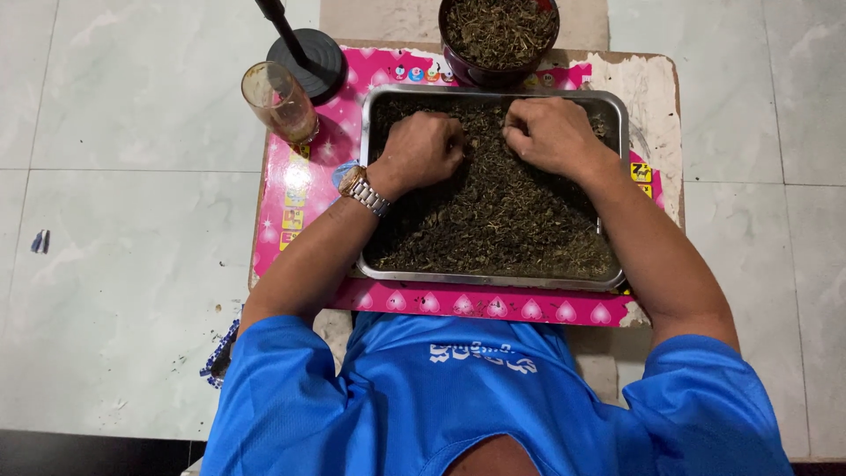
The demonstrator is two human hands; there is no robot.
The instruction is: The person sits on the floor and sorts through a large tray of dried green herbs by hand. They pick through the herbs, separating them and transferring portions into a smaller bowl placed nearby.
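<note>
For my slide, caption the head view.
Left hand and right hand press into dried leaves in a metal tray.

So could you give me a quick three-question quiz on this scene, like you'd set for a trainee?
1. True or false: both hands rest in the metal tray of dried leaves.
2. Which wrist wears the watch? A) left B) right C) neither
3. What stands left of the tray, beside the black round base?

Key:
1. True: the left hand and right hand are curled on the leaves at the tray's far end.
2. A.
3. A glass; a bowl of the same leaves sits beyond the tray.
</note>
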